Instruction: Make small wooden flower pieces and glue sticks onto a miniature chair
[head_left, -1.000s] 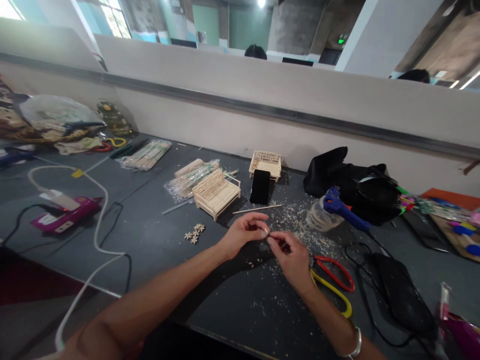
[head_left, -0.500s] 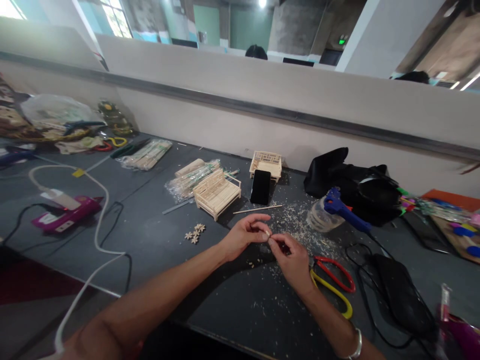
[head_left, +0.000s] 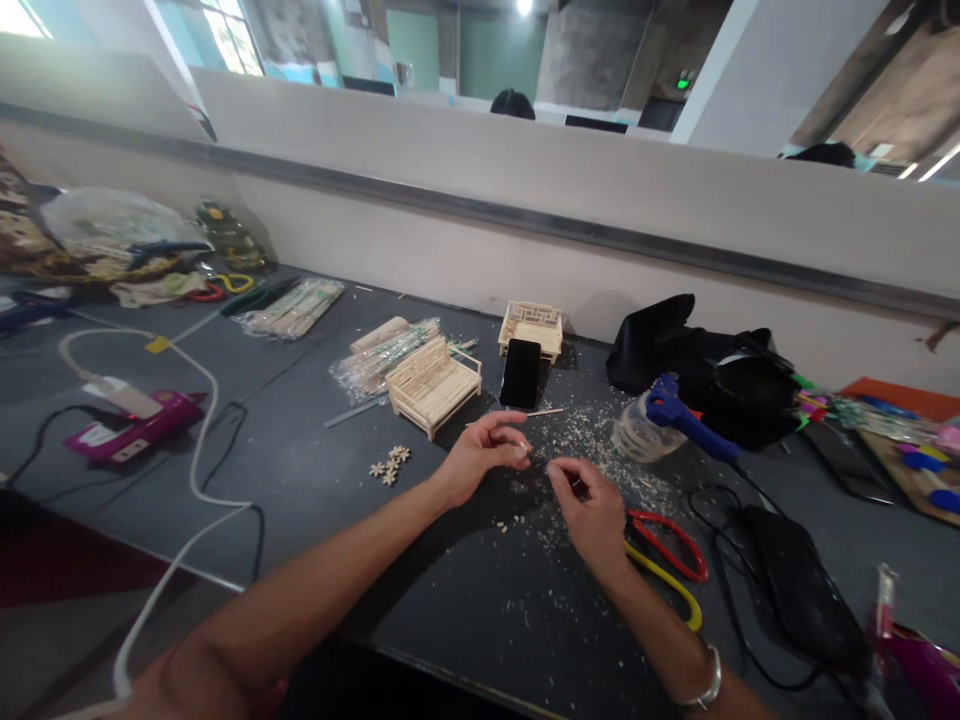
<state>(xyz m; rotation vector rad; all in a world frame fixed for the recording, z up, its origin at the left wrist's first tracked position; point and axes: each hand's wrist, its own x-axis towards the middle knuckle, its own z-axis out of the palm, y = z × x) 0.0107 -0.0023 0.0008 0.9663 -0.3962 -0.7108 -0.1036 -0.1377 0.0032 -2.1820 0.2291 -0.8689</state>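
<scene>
Left hand (head_left: 480, 455) has thumb and forefinger pinched shut on a tiny pale bit (head_left: 523, 450). It's wood-coloured, and too small to make out its shape. Right hand (head_left: 592, 510) sits just beside it, fingertips bunched together and nearly meeting the left ones; can't tell if anything's between them. Both hands hover low over the table (head_left: 315, 480), just on the near side of the phone (head_left: 520, 373), so that's where the bit is too. Between them and the phone lies a thin stick (head_left: 546, 411), close to the left fingers. Near-right of the phone it's crowded. Pale chips (head_left: 600, 455) are scattered under and past the hands, red and yellow cutters (head_left: 667, 560) lie right against the right hand's outer side, and a blue glue gun (head_left: 686, 422) is further right with a black bag (head_left: 697, 360) behind it. Left of the phone stands a little slatted bench (head_left: 435, 385), with small flowers (head_left: 390, 465) near-left of it. The bare dark tabletop near-left of the phone, under the left forearm, is the only open stretch. It runs out to the table's front edge, which both forearms cross. Right behind the phone is a small wooden frame (head_left: 532, 325), then the divider wall.
</scene>
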